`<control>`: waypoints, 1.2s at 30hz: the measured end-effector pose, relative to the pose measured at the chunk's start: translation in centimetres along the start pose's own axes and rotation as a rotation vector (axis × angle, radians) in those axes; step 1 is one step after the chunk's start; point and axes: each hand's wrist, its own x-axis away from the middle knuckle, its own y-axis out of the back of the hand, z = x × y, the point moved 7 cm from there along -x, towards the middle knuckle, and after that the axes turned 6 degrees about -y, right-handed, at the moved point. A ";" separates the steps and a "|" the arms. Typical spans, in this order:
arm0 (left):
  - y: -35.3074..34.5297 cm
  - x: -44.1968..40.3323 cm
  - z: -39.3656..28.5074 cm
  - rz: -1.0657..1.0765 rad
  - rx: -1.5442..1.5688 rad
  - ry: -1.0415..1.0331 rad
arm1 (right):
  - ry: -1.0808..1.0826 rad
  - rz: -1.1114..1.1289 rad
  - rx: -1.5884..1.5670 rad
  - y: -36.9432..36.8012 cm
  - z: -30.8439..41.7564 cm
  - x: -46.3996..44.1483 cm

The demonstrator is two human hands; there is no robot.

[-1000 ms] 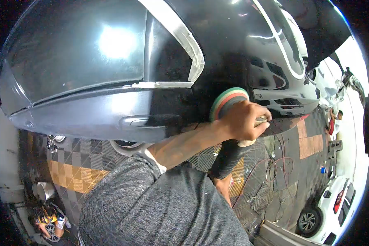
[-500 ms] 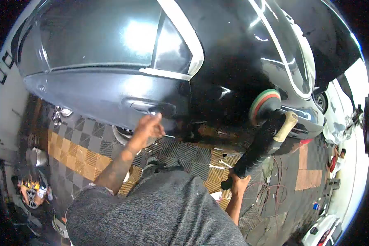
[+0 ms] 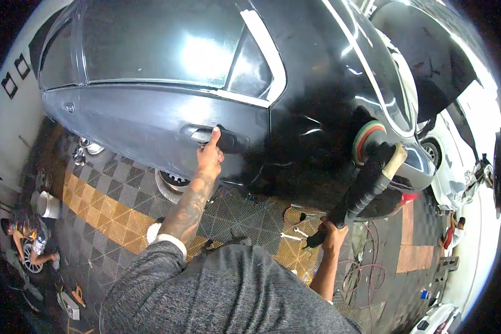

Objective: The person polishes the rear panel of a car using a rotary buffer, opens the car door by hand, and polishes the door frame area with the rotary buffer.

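At the dark car door's handle, my left hand has its thumb extended up against the handle, with the other fingers curled below; I see nothing held in them. My right hand grips the rear end of a black polisher. The polisher's round pad, with a green and red edge, is up at the glossy black rear panel; whether it presses on the surface I cannot tell. A pale tan grip sticks out near the polisher's head. White masking tape borders the rear side window.
Wrenches lie on the grey and yellow tiled floor. A red hose coils at right. A person crouches by a wheel at lower left, near a white bucket. Another person is at far right.
My left hand has risen to the door handle, its fingers curling and thumb now pointing up. The polisher stays in my right hand by the rear panel. The view has shifted slightly.
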 end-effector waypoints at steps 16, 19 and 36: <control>18.0 18.0 -9.6 0.086 -0.061 0.140 | -0.034 0.043 -0.005 0.1 -1.3 1.1; 28.5 20.0 -12.4 0.044 -0.158 0.092 | -0.009 0.047 -0.009 -0.2 -3.1 0.0; 35.1 46.2 -29.9 -1.184 -1.350 -1.449 | 0.024 0.039 -0.066 -4.0 -0.3 1.5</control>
